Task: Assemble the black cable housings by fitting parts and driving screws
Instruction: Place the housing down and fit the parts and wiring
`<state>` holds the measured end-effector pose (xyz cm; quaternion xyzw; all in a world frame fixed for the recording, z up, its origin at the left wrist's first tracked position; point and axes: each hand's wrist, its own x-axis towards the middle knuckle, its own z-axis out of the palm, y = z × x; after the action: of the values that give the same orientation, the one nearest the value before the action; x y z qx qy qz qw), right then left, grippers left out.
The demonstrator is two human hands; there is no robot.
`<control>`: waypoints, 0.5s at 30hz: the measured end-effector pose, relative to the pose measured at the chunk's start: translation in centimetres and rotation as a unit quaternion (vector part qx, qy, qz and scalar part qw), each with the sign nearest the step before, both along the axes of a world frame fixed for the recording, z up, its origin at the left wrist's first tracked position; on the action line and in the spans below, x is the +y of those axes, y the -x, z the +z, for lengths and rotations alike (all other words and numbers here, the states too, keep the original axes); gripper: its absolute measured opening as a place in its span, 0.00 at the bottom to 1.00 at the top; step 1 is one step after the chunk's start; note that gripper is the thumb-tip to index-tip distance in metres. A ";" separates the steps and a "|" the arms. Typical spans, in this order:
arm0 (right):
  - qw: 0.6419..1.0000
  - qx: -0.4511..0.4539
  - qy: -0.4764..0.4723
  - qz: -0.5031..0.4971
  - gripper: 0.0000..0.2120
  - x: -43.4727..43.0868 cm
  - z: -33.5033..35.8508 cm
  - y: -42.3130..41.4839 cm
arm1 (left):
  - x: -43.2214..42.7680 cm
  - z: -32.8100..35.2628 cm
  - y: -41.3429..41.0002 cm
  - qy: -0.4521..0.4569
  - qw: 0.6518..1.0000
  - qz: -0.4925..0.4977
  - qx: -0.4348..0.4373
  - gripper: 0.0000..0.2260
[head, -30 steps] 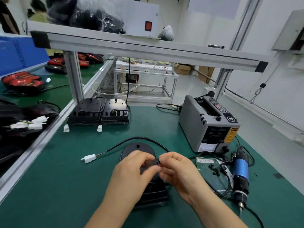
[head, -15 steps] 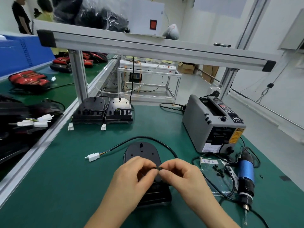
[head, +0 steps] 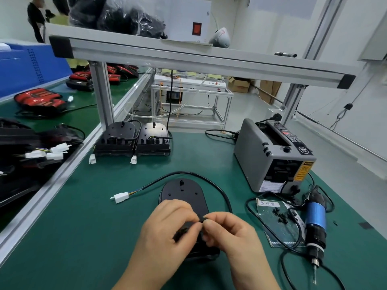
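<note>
One black housing (head: pixel 184 195) lies on the green mat (head: pixel 83 227) under both hands; two finished housings (head: pixel 133 141) stand behind. Left hand (head: pixel 167 229) and right hand (head: pixel 230 233), fingers curled, pinch what seems a small black part (head: pixel 202 219) between them

Under both hands lies the housing (head: pixel 184 195), black plastic with a dull, smooth sheen. Its cable (head: pixel 211 182), curving beyond the hands, is matt black rubbery sheath ending in a glossy white plastic plug (head: pixel 121 197) left of the left hand (head: pixel 167 233). The bench (head: pixel 73 237) is covered in a matt green mat, slightly grainy. Right of the right hand (head: pixel 232 235) lies a clear glossy plastic bag (head: pixel 278 225) with a white paper label, and beyond it the screwdriver (head: pixel 315 222), shiny blue metal with black plastic ends. Farther right, the dispenser (head: pixel 251 155) has a matt grey casing. The frame (head: pixel 188 59) above is brushed pale metal.
</note>
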<state>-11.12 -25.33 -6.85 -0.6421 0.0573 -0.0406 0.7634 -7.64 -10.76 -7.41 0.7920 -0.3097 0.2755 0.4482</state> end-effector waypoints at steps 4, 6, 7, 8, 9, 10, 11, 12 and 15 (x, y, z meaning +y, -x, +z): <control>0.997 0.046 0.007 0.054 0.06 -0.7 0.2 0.2 | 0.5 -0.2 -0.3 -0.043 0.997 -0.051 -0.034 0.04; 0.994 0.066 0.017 0.088 0.06 -1.3 0.4 0.3 | 0.7 -0.5 -0.4 -0.058 0.995 -0.069 -0.048 0.05; 0.992 0.070 0.028 0.102 0.05 -1.6 0.5 0.3 | 0.8 -0.8 -0.3 -0.061 0.994 -0.075 -0.050 0.05; 0.990 0.073 0.043 0.111 0.05 -1.8 0.6 0.4 | 0.9 -1.1 -0.3 -0.062 0.994 -0.079 -0.050 0.05; 0.988 0.078 0.059 0.117 0.04 -1.9 0.6 0.5 | 1.0 -1.5 -0.2 -0.064 0.994 -0.081 -0.048 0.04; 0.987 0.085 0.072 0.118 0.04 -2.0 0.5 0.6 | 1.1 -1.9 -0.1 -0.066 0.993 -0.081 -0.045 0.04; 0.986 0.091 0.082 0.113 0.04 -2.0 0.4 0.7 | 1.2 -2.3 0.0 -0.069 0.993 -0.080 -0.043 0.04; 0.986 0.096 0.090 0.103 0.04 -2.0 0.2 0.8 | 1.2 -2.6 0.1 -0.073 0.994 -0.077 -0.040 0.04; 0.987 0.096 0.111 0.064 0.04 -1.7 -0.5 0.9 | 1.2 -2.9 0.4 -0.078 0.996 -0.049 -0.020 0.04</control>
<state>-12.03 -27.06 -7.31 -0.7262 0.0843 0.0637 0.6793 -8.05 -9.59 -10.32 0.8027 -0.3779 0.2437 0.3918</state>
